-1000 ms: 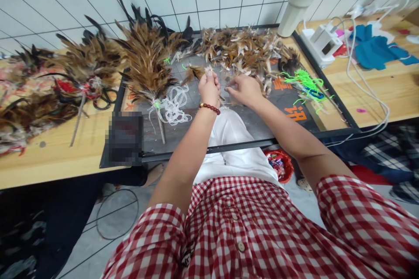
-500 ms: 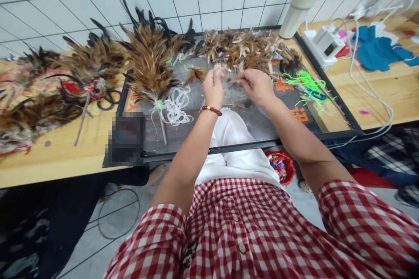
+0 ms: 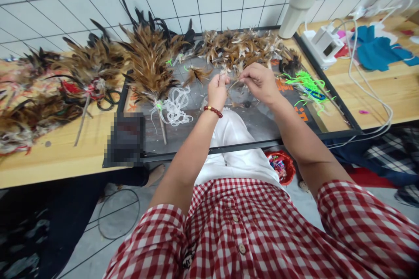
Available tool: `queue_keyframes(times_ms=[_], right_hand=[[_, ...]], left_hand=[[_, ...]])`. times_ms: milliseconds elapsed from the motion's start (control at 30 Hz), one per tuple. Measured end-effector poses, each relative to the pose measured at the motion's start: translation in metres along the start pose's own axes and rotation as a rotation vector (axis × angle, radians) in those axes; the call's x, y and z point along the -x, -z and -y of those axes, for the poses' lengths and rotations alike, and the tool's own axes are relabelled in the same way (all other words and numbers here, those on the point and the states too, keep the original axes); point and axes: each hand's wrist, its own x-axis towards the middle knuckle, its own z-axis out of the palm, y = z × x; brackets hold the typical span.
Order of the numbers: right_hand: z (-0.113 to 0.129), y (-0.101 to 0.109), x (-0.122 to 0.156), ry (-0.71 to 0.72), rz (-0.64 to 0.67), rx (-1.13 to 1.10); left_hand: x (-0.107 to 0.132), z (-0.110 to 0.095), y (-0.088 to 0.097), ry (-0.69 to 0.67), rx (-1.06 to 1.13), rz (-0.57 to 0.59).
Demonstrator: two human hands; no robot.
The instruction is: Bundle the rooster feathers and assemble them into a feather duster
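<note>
Over the dark tray [image 3: 193, 139], my left hand [image 3: 217, 91] is closed in a pinch, thumb up. Pale fluff shows at its fingertips, but what it grips is too small to make out. My right hand [image 3: 262, 83] is closer to the tray's right side, its thumb and fingers pinching a thin brownish feather [image 3: 233, 83] that points toward my left hand. Behind both hands lies a pile of loose brown feathers [image 3: 242, 48]. A small feather tuft [image 3: 197, 75] rests left of my left hand. Further left is a large feather bundle [image 3: 149, 61] on a stick.
White string [image 3: 177, 107] lies beside the bundle. Bright green ties [image 3: 307, 85] with blue-handled scissors [image 3: 316, 94] sit at right. A pale bottle [image 3: 299, 8] and a power strip [image 3: 319, 48] stand behind. More feather bundles [image 3: 94, 59] and black scissors [image 3: 109, 100] lie left.
My left hand has moved slightly right and down. My right hand has shifted a little to the right and turned, and the thin feather between the hands shows more clearly.
</note>
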Motion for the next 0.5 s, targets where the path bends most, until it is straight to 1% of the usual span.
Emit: queue_keyframes(times_ms=[33,100,167,300,400,500], right_hand=[[0.001,-0.001,0.0,0.027,0.028,0.015],[0.002,-0.003,0.001,0.051,0.037,0.072],[0.003,-0.005,0.001,0.041,-0.003,0.143],[0.001,-0.007,0.003,0.006,-0.065,0.226],[0.0,-0.006,0.004,0.0,-0.071,0.248],[0.0,-0.003,0.003,-0.005,-0.081,0.23]], left_hand=[[0.0,0.001,0.001,-0.029,-0.036,0.008],[0.001,0.003,0.002,-0.063,-0.089,0.073],[0.003,0.004,0.002,-0.081,-0.126,0.149],[0.007,0.005,0.0,-0.124,-0.151,0.256],[0.009,0.005,-0.002,-0.084,-0.092,0.324],[0.011,0.003,-0.004,0.014,-0.011,0.341]])
